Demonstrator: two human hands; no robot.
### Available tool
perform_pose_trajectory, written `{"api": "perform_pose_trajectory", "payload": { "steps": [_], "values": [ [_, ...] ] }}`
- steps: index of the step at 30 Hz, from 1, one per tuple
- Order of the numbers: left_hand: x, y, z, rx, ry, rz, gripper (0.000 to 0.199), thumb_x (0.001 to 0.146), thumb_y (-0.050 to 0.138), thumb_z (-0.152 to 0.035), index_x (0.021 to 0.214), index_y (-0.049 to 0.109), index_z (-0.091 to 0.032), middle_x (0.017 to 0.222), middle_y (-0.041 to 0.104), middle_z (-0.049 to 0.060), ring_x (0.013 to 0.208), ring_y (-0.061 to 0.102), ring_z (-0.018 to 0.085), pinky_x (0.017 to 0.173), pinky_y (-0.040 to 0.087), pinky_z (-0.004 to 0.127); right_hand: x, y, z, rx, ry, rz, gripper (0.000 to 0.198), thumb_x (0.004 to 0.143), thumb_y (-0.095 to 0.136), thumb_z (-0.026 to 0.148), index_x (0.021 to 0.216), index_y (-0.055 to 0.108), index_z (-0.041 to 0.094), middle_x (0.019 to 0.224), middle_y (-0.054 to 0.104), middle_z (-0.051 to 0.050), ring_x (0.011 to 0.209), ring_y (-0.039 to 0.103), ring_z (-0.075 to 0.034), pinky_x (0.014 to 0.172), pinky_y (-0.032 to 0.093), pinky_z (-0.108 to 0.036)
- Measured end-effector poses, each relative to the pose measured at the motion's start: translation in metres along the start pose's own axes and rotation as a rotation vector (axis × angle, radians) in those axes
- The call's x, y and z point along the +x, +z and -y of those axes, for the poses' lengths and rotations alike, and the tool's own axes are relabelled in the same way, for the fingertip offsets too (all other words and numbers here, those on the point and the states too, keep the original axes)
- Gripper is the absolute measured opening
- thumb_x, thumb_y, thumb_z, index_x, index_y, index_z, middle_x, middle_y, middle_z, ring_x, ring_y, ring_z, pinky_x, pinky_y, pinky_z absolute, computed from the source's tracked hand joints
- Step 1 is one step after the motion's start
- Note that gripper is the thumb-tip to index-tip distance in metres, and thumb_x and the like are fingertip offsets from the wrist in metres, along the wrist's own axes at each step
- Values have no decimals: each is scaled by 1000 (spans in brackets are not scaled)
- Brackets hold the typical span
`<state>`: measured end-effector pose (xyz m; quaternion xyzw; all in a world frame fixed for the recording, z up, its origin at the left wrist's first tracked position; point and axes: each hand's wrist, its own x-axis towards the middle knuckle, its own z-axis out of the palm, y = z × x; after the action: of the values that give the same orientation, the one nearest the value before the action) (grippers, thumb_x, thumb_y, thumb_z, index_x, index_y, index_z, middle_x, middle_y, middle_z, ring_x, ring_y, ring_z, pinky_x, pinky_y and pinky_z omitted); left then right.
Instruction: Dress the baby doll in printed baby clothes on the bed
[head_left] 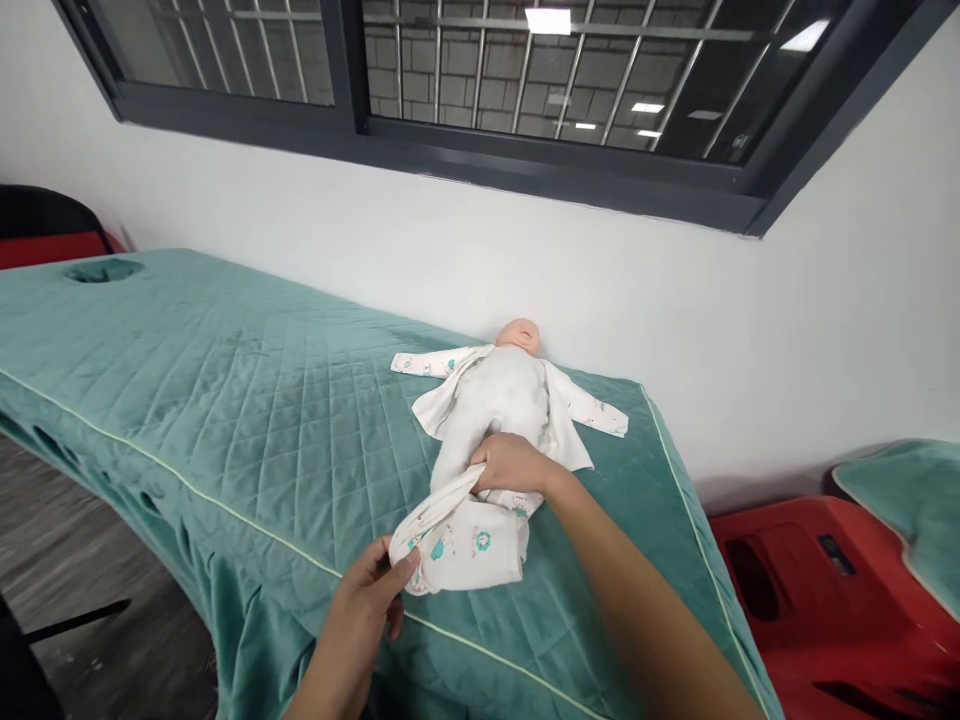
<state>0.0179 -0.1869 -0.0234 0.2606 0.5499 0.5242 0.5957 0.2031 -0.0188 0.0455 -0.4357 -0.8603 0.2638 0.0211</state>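
Observation:
A baby doll (499,390) lies on its back on a green quilted bed cover, its head by the wall. Its body and legs are of pale, soft-looking cloth. A white printed baby top (574,400) is spread open beneath it, with both sleeves out to the sides. White baby pants (480,545) with green prints lie bunched around the lower legs. My left hand (367,590) pinches the near left edge of the pants between thumb and fingers. Between the doll's legs, my right hand (514,465) is closed on the upper edge of the pants. The doll's feet are hidden.
The green bed (225,380) runs along the white wall, with a face hole (103,270) at its far left. A red plastic stool (832,590) stands at the right, partly under green cloth (911,500). A dark-framed window (540,150) is above.

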Motion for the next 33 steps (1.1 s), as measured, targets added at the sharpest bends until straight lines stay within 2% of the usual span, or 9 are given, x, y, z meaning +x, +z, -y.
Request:
{"api": "perform_pose_trajectory", "payload": {
  "steps": [4,9,12,15,18,24,28,31,33],
  "values": [
    [3,-1,-4,-35,-26,4,40,68,82,-50,82,68,-15,73,60,1,47,37,5,36,26,17,-1,1,0,23,-2,0,26,70,74,36,57,62,17,57,54,4,61,46,-11,57,24,-26],
    [8,0,-18,-175,-177,243,43,69,84,-43,100,71,-15,82,59,3,55,35,4,40,20,15,-4,1,-4,140,-23,-37,22,69,70,28,56,56,17,60,53,4,62,46,-11,56,25,-26],
    [14,4,-20,-219,-141,297,44,73,82,-43,106,69,-16,80,57,2,57,36,5,43,24,16,-4,1,-9,228,-51,-31,13,70,67,24,62,60,18,68,59,3,68,52,-14,59,31,-25],
    [20,9,-21,-134,-46,344,45,80,74,-47,113,66,-17,78,58,2,62,46,10,52,39,20,-4,1,-14,303,-79,-18,9,70,68,25,67,62,18,73,61,2,73,55,-15,63,36,-24],
    [33,11,-23,70,89,344,42,89,63,-50,116,63,-18,78,60,2,66,51,14,62,46,26,-5,0,-16,402,-97,-11,10,70,69,26,68,63,18,76,61,1,77,57,-16,67,40,-24],
    [85,8,-25,533,523,194,28,97,47,-39,108,61,-18,100,66,6,88,58,19,79,47,30,-9,-2,-15,497,-68,-24,20,74,72,36,73,65,18,78,61,1,79,56,-18,69,41,-26],
    [119,14,-32,690,695,152,21,95,44,-26,107,59,-19,103,68,6,92,62,20,82,48,32,-11,-1,-14,513,-14,-25,34,77,71,51,81,68,18,79,62,1,76,54,-18,67,40,-26],
    [139,20,-41,836,812,130,21,94,46,-24,110,58,-20,103,68,5,93,63,21,82,48,32,-11,0,-15,525,3,-37,35,81,67,53,85,70,18,79,62,0,75,54,-18,66,41,-27],
    [151,25,-46,935,952,104,19,94,46,-24,109,58,-20,103,67,6,95,62,22,83,48,33,-11,0,-15,540,-3,-61,36,83,65,54,87,69,18,78,61,0,74,52,-17,66,40,-27]
  ]
}}
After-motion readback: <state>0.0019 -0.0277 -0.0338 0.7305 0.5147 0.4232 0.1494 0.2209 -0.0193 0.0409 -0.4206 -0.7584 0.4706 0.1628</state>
